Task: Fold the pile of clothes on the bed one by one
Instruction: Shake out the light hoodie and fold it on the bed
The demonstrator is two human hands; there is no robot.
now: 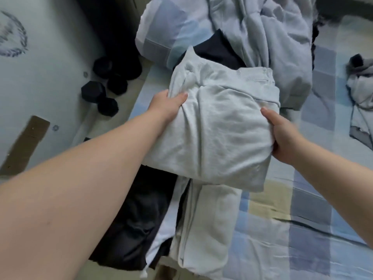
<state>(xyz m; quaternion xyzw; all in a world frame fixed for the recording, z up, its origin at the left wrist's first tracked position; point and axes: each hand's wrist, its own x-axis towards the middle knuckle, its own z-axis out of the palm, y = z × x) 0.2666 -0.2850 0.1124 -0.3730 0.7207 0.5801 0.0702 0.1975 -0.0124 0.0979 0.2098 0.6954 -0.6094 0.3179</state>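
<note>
Mid-bed, two bare hands grip a folded pale garment from either side.

Far left on the floor lie black dumbbells beside the bed's left edge. Next, the left hand clamps the left side of the folded pale grey garment, thumb on top, fingers hidden underneath. That bundle sits above a stack of folded clothes, with a dark garment at the stack's left. The right hand pinches the bundle's right edge, thumb on top. Beyond, a rumpled grey heap lies far on the checked bedsheet; more unfolded clothes lie at far right.
</note>
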